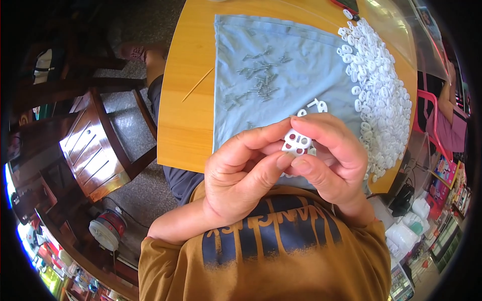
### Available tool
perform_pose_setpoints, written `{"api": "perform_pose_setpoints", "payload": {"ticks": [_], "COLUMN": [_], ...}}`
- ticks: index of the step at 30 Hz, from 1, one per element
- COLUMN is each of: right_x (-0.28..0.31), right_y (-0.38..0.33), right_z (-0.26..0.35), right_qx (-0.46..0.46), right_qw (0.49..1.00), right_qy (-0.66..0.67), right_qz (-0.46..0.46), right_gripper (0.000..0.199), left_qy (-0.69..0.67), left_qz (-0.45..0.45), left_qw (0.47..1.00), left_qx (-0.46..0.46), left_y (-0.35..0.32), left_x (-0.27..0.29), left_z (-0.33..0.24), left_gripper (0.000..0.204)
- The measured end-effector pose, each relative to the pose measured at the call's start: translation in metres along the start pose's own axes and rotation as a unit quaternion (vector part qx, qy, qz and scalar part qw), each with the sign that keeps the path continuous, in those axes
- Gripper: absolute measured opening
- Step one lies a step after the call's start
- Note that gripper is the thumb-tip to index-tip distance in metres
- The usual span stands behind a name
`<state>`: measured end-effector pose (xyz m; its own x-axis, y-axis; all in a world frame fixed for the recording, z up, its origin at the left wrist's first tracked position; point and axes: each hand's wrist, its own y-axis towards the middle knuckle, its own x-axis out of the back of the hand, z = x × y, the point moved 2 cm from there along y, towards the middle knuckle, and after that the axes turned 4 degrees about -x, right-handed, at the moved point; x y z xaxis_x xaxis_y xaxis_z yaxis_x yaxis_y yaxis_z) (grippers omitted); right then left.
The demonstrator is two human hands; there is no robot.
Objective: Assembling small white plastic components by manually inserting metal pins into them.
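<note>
Both my hands meet over the near edge of the grey cloth [281, 55]. My left hand [241, 173] and my right hand [334, 158] pinch one small white plastic piece [295, 142] with two holes between thumbs and fingertips. A big heap of the same white plastic pieces [379, 85] lies along the cloth's right side. Several small metal screws [258, 80] are scattered in the cloth's middle. A few more white pieces [315, 106] lie just beyond my fingers.
The cloth covers a round wooden table [188, 115]; a thin wooden stick [197, 85] lies on its bare left part. A wooden chair [95, 150] stands to the left. Another person [449, 115] sits at far right beside a pink chair. A clear plastic bag [396, 25] lies at the table's far right.
</note>
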<state>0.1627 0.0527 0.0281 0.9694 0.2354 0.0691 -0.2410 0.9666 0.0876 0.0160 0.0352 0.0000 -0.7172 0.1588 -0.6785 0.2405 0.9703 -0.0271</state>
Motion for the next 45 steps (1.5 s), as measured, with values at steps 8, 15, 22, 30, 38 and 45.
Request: {"api": "perform_pose_setpoints", "payload": {"ticks": [8, 15, 22, 30, 38, 45], "right_x": [-0.002, 0.002, 0.0, -0.002, -0.011, -0.017], "right_y": [-0.002, -0.005, -0.005, -0.005, -0.012, -0.013], "right_z": [0.001, 0.0, 0.003, 0.0, -0.006, -0.009], "right_qx": [0.061, -0.016, -0.011, 0.052, 0.056, 0.14], "right_qw": [0.997, 1.0, 1.0, 0.994, 0.994, 0.983], "right_qy": [-0.056, 0.011, -0.018, -0.086, -0.089, -0.114], "right_qz": [-0.011, 0.01, 0.01, 0.031, 0.006, -0.031], "right_gripper": [0.038, 0.035, 0.032, 0.029, 0.028, 0.022], "left_qy": [-0.02, -0.032, -0.029, -0.031, 0.073, 0.102], "left_qz": [-0.028, -0.032, -0.014, -0.012, -0.039, -0.038], "left_qw": [0.999, 0.999, 0.999, 0.996, 0.99, 0.983], "left_qx": [-0.014, 0.008, -0.036, -0.081, -0.118, -0.149], "left_y": [-0.002, -0.005, -0.009, -0.012, -0.02, -0.019], "left_x": [-0.005, -0.007, -0.004, -0.003, 0.005, 0.0], "left_z": [0.001, 0.001, 0.005, 0.01, 0.016, 0.013], "left_gripper": [0.037, 0.039, 0.037, 0.032, 0.029, 0.027]}}
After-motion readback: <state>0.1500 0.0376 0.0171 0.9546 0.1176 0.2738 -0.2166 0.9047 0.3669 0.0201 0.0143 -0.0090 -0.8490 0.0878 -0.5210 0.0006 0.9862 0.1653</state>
